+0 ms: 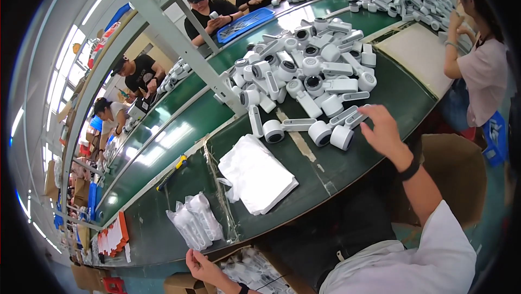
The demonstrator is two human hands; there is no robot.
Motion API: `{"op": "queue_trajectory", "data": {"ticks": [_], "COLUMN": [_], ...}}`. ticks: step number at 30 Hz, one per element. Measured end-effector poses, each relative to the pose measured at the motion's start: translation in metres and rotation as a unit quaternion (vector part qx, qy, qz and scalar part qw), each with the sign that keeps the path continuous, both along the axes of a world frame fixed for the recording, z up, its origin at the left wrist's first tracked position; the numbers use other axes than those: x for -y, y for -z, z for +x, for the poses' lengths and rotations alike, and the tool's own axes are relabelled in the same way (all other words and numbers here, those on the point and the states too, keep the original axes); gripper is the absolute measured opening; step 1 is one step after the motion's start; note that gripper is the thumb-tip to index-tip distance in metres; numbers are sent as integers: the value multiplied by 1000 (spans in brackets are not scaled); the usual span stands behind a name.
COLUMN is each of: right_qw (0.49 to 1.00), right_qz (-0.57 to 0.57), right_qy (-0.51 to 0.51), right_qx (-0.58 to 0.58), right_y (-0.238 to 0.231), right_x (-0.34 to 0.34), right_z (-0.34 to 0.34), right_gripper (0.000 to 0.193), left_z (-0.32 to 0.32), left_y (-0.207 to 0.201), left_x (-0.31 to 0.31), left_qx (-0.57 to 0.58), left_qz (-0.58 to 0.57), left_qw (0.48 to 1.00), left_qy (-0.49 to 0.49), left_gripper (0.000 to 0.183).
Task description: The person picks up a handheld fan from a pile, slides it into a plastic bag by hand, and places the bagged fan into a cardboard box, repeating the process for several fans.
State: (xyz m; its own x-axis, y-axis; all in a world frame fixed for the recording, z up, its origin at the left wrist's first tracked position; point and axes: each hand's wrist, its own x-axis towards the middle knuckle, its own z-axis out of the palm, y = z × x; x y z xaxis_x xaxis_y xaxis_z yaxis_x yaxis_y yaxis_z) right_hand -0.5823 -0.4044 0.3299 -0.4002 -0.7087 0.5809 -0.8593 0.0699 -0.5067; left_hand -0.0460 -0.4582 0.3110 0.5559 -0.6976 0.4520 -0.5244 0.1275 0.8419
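Observation:
My right hand (384, 135) is at the front edge of a pile of white-and-grey handheld devices (296, 71), each with a round drum-shaped head and a flat handle. Its thumb and fingers are around the handle end of the nearest device (342, 137), whose head rests on the green table. Lower down, my left hand (204, 269) hovers by the table's front edge, loosely curled with its fingers apart and nothing visible in it. Just beyond it lie devices in clear plastic bags (196, 222). A stack of white plastic bags (255, 174) lies between the bagged devices and the pile.
Under the table edge stands an open carton (255, 269) of bagged pieces. A yellow-and-black cutter (172, 172) and orange-edged papers (115, 235) lie left. A metal frame post (187, 50) rises beyond the pile. Co-workers sit across the table; another person (480, 55) stands right, near an empty-looking carton (453, 177).

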Motion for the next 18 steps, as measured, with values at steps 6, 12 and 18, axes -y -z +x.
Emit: {"op": "queue_trajectory", "data": {"ticks": [6, 12, 18], "right_qw": [976, 977, 974], "right_qz": [163, 198, 164], "right_qy": [-11, -68, -108], "right_qx": [-146, -37, 116], "right_y": [18, 7, 1], "right_x": [7, -10, -34], "right_z": [-46, -33, -21], "right_gripper": [52, 45, 33], "left_z": [-123, -186, -200], "left_y": [-28, -20, -2], "left_x": [8, 22, 39], "left_qx": [39, 254, 368], "left_qz": [37, -49, -20], "left_qw": [956, 899, 877], "left_qy": [289, 354, 308], "left_gripper": [22, 22, 19]}}
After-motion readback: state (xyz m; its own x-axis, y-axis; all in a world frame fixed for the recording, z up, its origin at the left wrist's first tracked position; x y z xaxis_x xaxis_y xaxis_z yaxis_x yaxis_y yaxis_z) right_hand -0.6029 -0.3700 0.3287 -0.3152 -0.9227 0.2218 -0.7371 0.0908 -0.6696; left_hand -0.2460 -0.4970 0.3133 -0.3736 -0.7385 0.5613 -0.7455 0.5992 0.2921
